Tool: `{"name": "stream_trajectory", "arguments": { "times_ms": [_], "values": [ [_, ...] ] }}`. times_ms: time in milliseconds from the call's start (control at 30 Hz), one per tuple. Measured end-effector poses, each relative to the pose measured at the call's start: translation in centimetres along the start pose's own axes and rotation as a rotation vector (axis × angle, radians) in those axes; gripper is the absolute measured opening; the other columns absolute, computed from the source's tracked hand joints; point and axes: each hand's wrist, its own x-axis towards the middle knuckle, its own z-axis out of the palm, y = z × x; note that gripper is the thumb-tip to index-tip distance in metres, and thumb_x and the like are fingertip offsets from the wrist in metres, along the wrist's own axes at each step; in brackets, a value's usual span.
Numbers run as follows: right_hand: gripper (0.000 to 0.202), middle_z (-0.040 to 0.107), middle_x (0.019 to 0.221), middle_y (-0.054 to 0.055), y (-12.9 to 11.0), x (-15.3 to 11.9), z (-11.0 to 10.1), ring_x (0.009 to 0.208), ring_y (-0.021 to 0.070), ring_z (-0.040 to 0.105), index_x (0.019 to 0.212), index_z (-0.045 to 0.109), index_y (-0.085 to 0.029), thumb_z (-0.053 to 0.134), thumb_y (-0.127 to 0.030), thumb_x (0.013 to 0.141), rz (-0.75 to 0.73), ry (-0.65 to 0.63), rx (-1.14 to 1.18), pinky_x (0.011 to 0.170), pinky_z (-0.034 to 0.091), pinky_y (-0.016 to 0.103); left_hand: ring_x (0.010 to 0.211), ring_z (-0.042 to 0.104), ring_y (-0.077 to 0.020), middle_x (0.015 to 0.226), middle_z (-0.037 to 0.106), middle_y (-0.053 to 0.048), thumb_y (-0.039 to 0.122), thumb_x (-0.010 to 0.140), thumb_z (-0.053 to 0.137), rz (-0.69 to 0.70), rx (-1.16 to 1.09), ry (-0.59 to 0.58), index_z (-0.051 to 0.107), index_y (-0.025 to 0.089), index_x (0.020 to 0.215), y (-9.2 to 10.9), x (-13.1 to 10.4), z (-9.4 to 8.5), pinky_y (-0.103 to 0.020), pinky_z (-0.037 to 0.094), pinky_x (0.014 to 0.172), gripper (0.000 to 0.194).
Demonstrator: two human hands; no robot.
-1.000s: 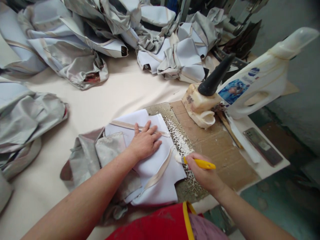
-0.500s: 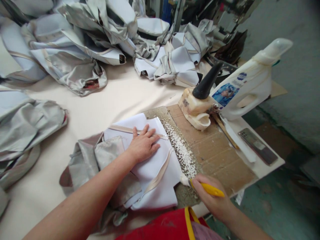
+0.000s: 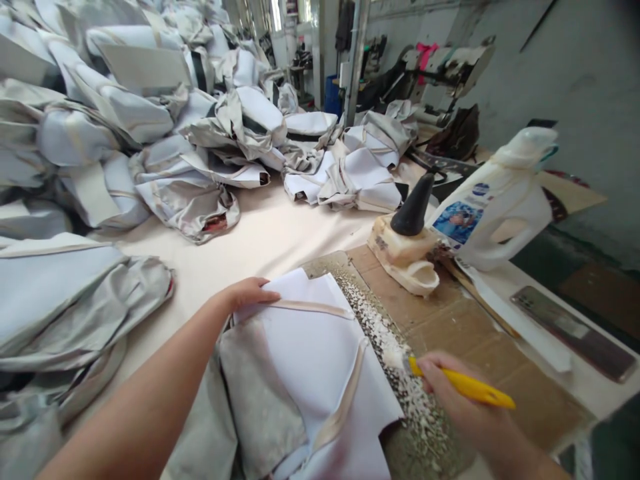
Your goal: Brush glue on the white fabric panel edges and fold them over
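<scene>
My right hand (image 3: 450, 387) is closed round the yellow handle of a brush (image 3: 480, 390). Its pale bristles rest on a strip crusted with white glue-like flecks (image 3: 380, 333). Left of that strip lies a white and grey sewn piece (image 3: 315, 340), its stiff white panel uppermost, with beige tape bands and a notched corner. At the panel's far left edge my left hand (image 3: 253, 293) grips it, thumb on top and the other fingers mostly hidden. Grey fabric of the piece spreads beneath my left forearm.
Brown cardboard (image 3: 480, 353) covers the right side. Behind it stand a cut-down container with a black cone (image 3: 415, 207) and a white jug (image 3: 493, 207). A phone (image 3: 573, 333) lies near the right edge. More sewn pieces (image 3: 195, 187) are heaped at the back and left.
My left hand has gone from lying flat on the panel to gripping its far left edge. My right hand has moved the brush up along the flecked strip, and the view has tilted up.
</scene>
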Motion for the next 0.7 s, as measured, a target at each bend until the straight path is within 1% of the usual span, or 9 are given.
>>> {"name": "stream_trajectory", "arguments": {
  "times_ms": [67,133,167,233,300,333,467,600,700],
  "values": [
    [0.033,0.052,0.06,-0.001,-0.5,1.5,0.7,0.058,0.0151,0.052,0.064,0.051,-0.021,0.039,-0.038,0.09,-0.024,-0.04,0.066,0.055,0.039,0.024,0.085,0.064,-0.0228,0.097,0.069,-0.003,0.058,0.06,0.058,-0.018,-0.02,-0.004,0.06,0.02,0.105,-0.1,0.3,0.3,-0.026,0.05,0.064,0.059],
    [0.032,0.053,0.063,-0.001,-0.6,3.0,1.7,0.061,0.0154,0.053,0.066,0.051,-0.02,0.038,-0.036,0.091,-0.072,-0.103,0.097,0.059,0.04,0.024,0.086,0.063,-0.0232,0.098,0.068,-0.004,0.058,0.058,0.06,-0.025,-0.023,-0.003,0.061,0.019,0.103,-0.2,0.6,0.3,-0.025,0.049,0.064,0.059],
    [0.031,0.053,0.063,-0.001,-0.6,3.6,2.3,0.062,0.0154,0.053,0.067,0.051,-0.02,0.038,-0.035,0.09,-0.096,-0.111,0.101,0.06,0.04,0.025,0.087,0.063,-0.0233,0.098,0.068,-0.004,0.059,0.058,0.06,-0.025,-0.022,-0.005,0.061,0.019,0.103,-0.2,0.7,0.2,-0.025,0.049,0.065,0.06],
    [0.029,0.053,0.063,-0.001,-0.3,4.8,3.2,0.062,0.0154,0.052,0.068,0.052,-0.019,0.04,-0.035,0.09,-0.129,-0.064,0.103,0.06,0.039,0.025,0.089,0.062,-0.0234,0.1,0.068,-0.004,0.06,0.058,0.06,-0.021,-0.019,-0.011,0.06,0.019,0.104,-0.3,0.7,0.0,-0.025,0.048,0.067,0.061],
    [0.029,0.053,0.062,-0.001,-0.1,5.8,3.7,0.061,0.0152,0.052,0.069,0.053,-0.019,0.041,-0.035,0.089,-0.149,0.006,0.105,0.06,0.039,0.025,0.09,0.061,-0.0236,0.101,0.067,-0.004,0.061,0.058,0.061,-0.017,-0.02,-0.021,0.06,0.019,0.105,-0.3,0.7,-0.3,-0.026,0.048,0.069,0.063],
    [0.029,0.053,0.062,-0.001,-0.2,6.4,3.9,0.06,0.0151,0.052,0.069,0.053,-0.019,0.041,-0.035,0.089,-0.164,0.017,0.108,0.06,0.039,0.025,0.09,0.061,-0.0236,0.101,0.067,-0.004,0.061,0.058,0.061,-0.016,-0.023,-0.028,0.06,0.02,0.105,-0.3,0.7,-0.4,-0.026,0.048,0.069,0.063],
    [0.03,0.052,0.061,-0.001,-0.5,8.7,4.5,0.059,0.0146,0.05,0.065,0.05,-0.02,0.039,-0.033,0.089,-0.238,-0.039,0.117,0.058,0.038,0.025,0.087,0.062,-0.0233,0.098,0.068,-0.004,0.065,0.059,0.057,-0.013,-0.053,-0.068,0.06,0.019,0.104,-0.4,0.7,-0.7,-0.026,0.047,0.068,0.064],
    [0.029,0.051,0.06,-0.001,-0.4,11.0,5.4,0.058,0.0142,0.049,0.065,0.05,-0.02,0.039,-0.033,0.088,-0.241,-0.009,0.146,0.057,0.037,0.025,0.089,0.061,-0.0234,0.1,0.067,-0.004,0.063,0.059,0.06,-0.011,-0.088,-0.086,0.062,0.018,0.1,-0.3,1.0,-0.9,-0.026,0.046,0.072,0.061],
    [0.029,0.05,0.059,-0.002,-0.1,12.9,6.4,0.058,0.0138,0.049,0.065,0.05,-0.02,0.039,-0.034,0.088,-0.251,-0.023,0.157,0.058,0.037,0.024,0.089,0.061,-0.0241,0.098,0.068,-0.004,0.061,0.058,0.062,-0.023,-0.122,-0.093,0.063,0.018,0.096,-0.2,1.2,-1.0,-0.027,0.047,0.072,0.058]
  ]
}}
